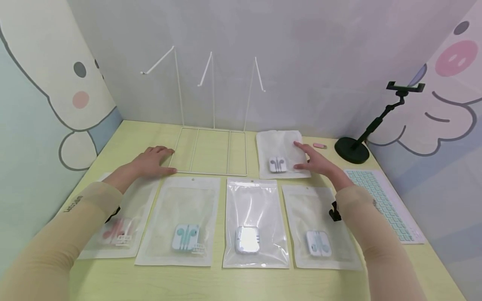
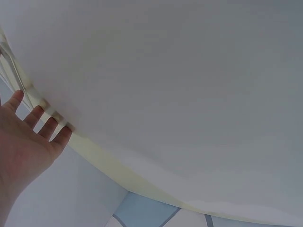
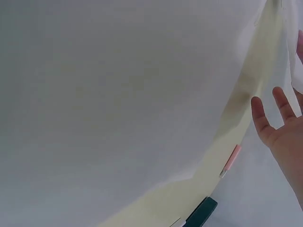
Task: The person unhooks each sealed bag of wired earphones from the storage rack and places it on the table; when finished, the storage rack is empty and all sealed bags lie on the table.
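Observation:
In the head view my left hand [image 1: 152,161] lies by the left edge of a white wire rack [image 1: 238,173], thumb at its front corner, fingers spread. The left wrist view shows those fingers [image 2: 35,116] nearly straight. My right hand [image 1: 314,161] is at the right edge of a small white zip bag [image 1: 280,140], its fingers apart and the fingertips over the bag's edge. Inside this bag is a white earphone case [image 1: 278,164]. The right wrist view has the right hand [image 3: 289,142] with straight fingers, partly cut off at the frame's side.
Along the front lie more earphone bags: a pink one [image 1: 116,230], a teal one [image 1: 188,205], a glossy clear one [image 1: 260,205] and a white one [image 1: 312,209]. A pink USB stick [image 1: 319,146], black phone stand [image 1: 352,150] and teal keyboard [image 1: 380,200] occupy the right.

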Tool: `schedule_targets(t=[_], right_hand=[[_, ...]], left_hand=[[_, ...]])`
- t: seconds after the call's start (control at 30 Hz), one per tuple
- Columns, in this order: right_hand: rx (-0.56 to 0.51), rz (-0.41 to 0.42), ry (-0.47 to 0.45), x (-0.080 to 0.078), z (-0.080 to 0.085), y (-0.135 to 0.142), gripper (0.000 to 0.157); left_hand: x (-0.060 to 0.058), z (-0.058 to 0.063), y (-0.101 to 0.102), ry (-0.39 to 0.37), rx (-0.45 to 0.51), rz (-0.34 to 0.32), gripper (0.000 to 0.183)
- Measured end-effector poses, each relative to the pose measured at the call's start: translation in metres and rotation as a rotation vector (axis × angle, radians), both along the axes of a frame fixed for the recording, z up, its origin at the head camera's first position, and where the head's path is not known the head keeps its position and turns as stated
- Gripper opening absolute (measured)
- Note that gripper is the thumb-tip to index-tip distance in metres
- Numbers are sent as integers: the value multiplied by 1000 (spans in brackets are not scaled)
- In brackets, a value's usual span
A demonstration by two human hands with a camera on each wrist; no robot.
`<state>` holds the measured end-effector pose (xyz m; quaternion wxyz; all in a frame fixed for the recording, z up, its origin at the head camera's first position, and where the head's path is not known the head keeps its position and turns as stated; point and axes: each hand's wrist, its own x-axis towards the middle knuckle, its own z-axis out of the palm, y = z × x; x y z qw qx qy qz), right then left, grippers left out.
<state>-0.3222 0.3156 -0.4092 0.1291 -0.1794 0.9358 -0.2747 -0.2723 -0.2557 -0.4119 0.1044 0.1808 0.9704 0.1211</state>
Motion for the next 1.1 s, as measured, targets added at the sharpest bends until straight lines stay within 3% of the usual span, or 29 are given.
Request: schedule_targets(t=[0.37,0.8,1.1], right_hand=[[130,37,31,-7,-6,-3,92],[286,-12,28,-3,-7,3,93],[165,-15,26,2,5,8,92]], left_hand=[[0,0,1,-19,-2,-2,80],[-2,0,5,-21,-1,-11,82],[-4,1,4,-34,6,-14,82]])
